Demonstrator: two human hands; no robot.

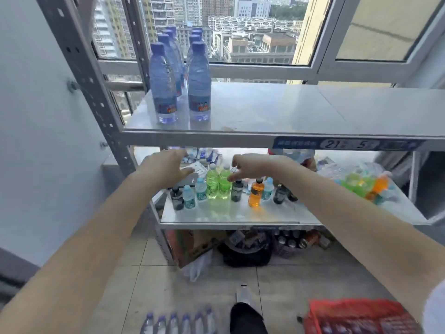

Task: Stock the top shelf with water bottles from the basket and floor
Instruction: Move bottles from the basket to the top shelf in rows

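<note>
1. Basket (356, 317) blurry, cut off bottom right, contents unreadable.
2. Floor bottles (178, 321) cropped at bottom edge.
3. Water bottles (166, 85) in two rows, top shelf (265, 112), left end.
4. Left hand (166, 167), right hand (252, 165): loosely spread, holding nothing.

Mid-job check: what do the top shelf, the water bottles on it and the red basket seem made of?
Top shelf: probably sheet metal, smooth pale grey; it faintly mirrors what stands on it.
Water bottles: clear blue-tinted plastic, ribbed walls, blue caps.
Red basket: likely plastic mesh, though blurred.
</note>
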